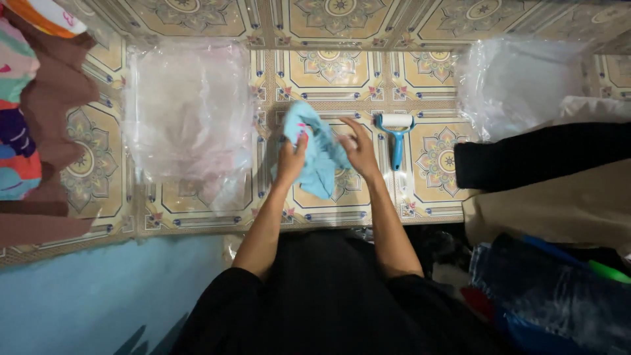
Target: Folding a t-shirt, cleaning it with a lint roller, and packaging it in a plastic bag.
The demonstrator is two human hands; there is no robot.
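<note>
Both of my hands hold a small light blue garment (317,152) above a patterned yellow tile floor (434,158). My left hand (291,158) grips its left edge, fingers closed on the cloth. My right hand (359,150) pinches the right side of the cloth, which hangs crumpled between the two hands. A lint roller (396,135) with a blue handle and white roll lies on the floor just right of my right hand, not touched.
A stack of clear plastic bags (187,118) lies at the left, another clear plastic heap (516,82) at the upper right. Black cloth (539,158) and beige cloth (565,207) lie on the right. Colourful fabrics (26,98) sit far left, and a blue surface (98,296) lower left.
</note>
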